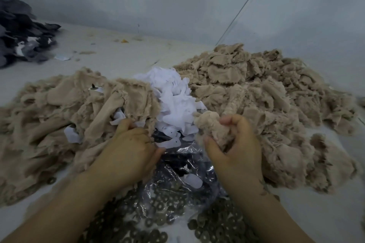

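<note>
Looking down in the head view, I had my right hand (235, 148) closed round a beige scrap (214, 128), thumb below and fingers curled over the top, just right of the frame's centre. The scrap was bunched, so it had little of a long axis. What there was ran from my palm up and left, its loose end poking toward the white cutouts (173, 100). My left hand (128, 146) sat left of centre, its fingers curled down into the near edge of the left pile (59, 104). It seemed to be gripping a fold there, though the fingertips were buried in cloth. The two hands were near each other but apart, with the cutouts heaped between and above them.

The right pile (256, 89) of like beige scraps spread up and to the right of my right hand, while the left pile lay across the frame from it. So the scrap was the right hand's affair. I judged a drop onto the right pile to be a short swing up and right, whereas a pass leftward would have to cross the cutouts. Between my forearms a clear bag (183, 163) lay crumpled on the table (118, 55), with dark rings (158, 215) spilled around it at lower centre. Dark cloth (19, 31) was heaped at the upper left.
</note>
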`<state>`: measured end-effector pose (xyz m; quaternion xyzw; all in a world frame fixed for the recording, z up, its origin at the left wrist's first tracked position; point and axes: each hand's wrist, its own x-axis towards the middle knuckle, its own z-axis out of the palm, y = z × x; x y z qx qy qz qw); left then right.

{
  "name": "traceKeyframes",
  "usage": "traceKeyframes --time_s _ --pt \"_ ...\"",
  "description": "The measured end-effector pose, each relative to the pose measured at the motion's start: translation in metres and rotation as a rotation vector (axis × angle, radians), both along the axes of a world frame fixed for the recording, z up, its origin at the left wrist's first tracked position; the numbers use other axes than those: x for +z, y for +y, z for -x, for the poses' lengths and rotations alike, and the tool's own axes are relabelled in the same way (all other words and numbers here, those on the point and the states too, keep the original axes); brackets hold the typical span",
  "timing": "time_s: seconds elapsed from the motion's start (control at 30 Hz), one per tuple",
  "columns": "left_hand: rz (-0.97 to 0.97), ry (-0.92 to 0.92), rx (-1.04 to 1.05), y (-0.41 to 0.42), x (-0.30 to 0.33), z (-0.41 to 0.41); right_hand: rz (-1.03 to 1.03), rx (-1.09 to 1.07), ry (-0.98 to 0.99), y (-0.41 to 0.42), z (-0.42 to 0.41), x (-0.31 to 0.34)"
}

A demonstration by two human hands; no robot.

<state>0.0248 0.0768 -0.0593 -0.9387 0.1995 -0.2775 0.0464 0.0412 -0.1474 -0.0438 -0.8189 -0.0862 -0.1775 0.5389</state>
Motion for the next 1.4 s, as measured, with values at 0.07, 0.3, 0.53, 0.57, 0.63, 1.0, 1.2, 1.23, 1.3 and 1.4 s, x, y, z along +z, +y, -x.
traceKeyframes --time_s 0.07,0.3,0.53,0.57,0.63,1.0,1.2,1.23,1.3,1.4 --pt "0.026 0.003 -0.017 0.001 -0.003 0.004 -0.125 0.079 0.108 0.003 0.004 0.001" --pt "0.174 -0.094 -0.103 -0.023 0.007 0.005 -0.121 0.304 -0.069 0.017 0.016 0.016" --pt "0.236 0.114 -0.169 -0.029 0.013 0.011 -0.353 0.261 0.125 0.029 0.01 0.009" --pt "0.311 0.156 -0.157 -0.03 0.012 0.011 -0.393 0.255 0.173 0.028 0.009 0.007" --pt "0.608 0.254 -0.111 -0.033 0.011 0.014 -0.449 0.267 0.25 0.025 0.007 0.003" --pt "0.445 0.265 0.103 -0.014 0.003 0.007 -0.905 0.31 0.683 0.009 -0.007 -0.003" --pt "0.582 0.167 0.017 -0.027 0.013 0.015 -0.911 0.312 0.769 0.013 -0.004 0.002" --pt "0.641 0.149 -0.03 -0.036 0.018 0.018 -0.919 0.326 0.776 0.014 -0.002 0.002" --pt "0.742 0.163 -0.031 -0.054 0.023 0.023 -0.937 0.363 0.795 0.015 0.001 0.004" --pt "0.793 0.167 0.029 -0.066 0.021 0.023 -0.977 0.408 0.761 0.012 0.004 0.004"
